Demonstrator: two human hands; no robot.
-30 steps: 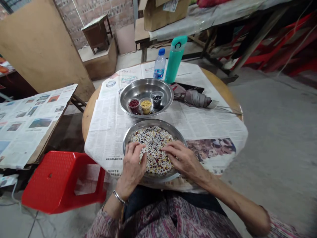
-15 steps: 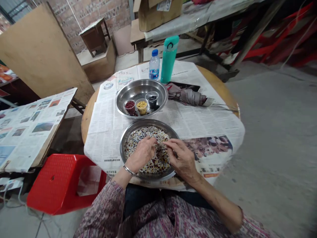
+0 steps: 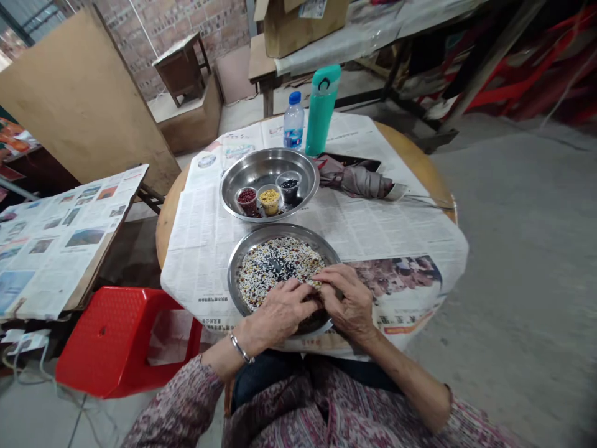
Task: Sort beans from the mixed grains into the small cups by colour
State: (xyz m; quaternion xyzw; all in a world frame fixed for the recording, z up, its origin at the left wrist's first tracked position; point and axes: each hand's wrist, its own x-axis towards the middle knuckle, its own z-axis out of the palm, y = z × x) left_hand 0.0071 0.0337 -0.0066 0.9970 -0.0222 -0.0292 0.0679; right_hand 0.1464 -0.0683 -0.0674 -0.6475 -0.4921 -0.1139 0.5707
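A steel basin close to my body holds a mix of small white, black, yellow and dark red grains. My left hand lies low over its near part, fingers stretched out and a little apart, touching the grains. Beside it, at the basin's right edge, my right hand has its fingers bent with the tips drawn together; whatever lies between them is hidden. In a second steel basin behind stand a cup of red beans, a cup of yellow grains and a cup of black beans.
Newspaper covers the round table. Towards the back stand a water bottle and a teal flask, with a folded umbrella and a dark flat object nearby. A red stool is at the left.
Both hands have moved nearer to me and lower in the basin, the left also to the right. More of the grains at the back now show, with a dark patch among the white ones.
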